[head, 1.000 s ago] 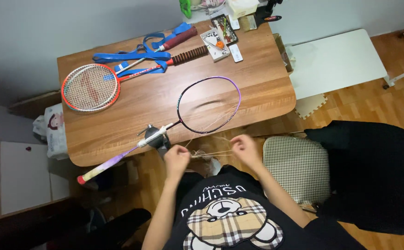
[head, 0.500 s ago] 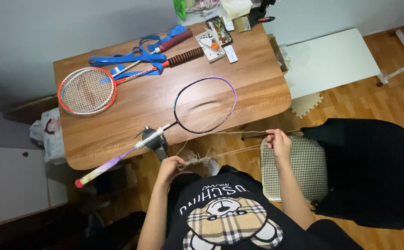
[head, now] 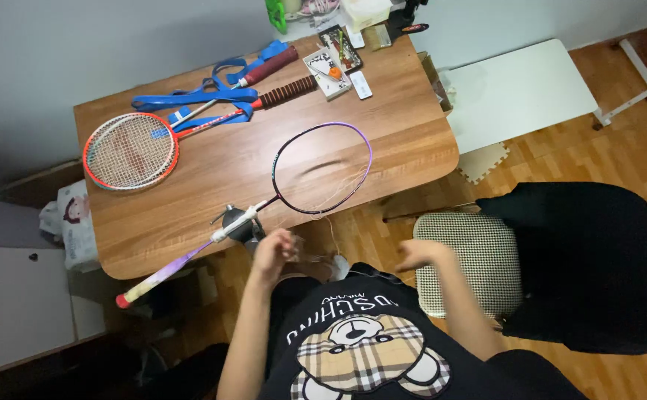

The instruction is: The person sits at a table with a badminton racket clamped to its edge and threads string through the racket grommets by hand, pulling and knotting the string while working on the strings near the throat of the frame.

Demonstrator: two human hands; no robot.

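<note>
A purple-framed badminton racket (head: 322,169) lies on the wooden table (head: 190,215), its shaft held in a small metal clamp (head: 233,221) at the near edge. A few loose strands of thin pale string (head: 331,230) hang from its frame toward me. My left hand (head: 275,250) is closed just below the clamp, pinching the string. My right hand (head: 416,255) hovers over the checkered stool, blurred, with curled fingers; I cannot make out any string in it.
An orange strung racket (head: 131,150), blue straps (head: 197,96), two more racket handles (head: 286,92) and a small box (head: 329,70) lie at the back of the table. A white side table (head: 520,92), a checkered stool (head: 479,274) and a black chair (head: 583,267) stand to the right.
My right hand, which had pulled the string out far to the right, has come back toward my body. The left hand stays near the clamp.
</note>
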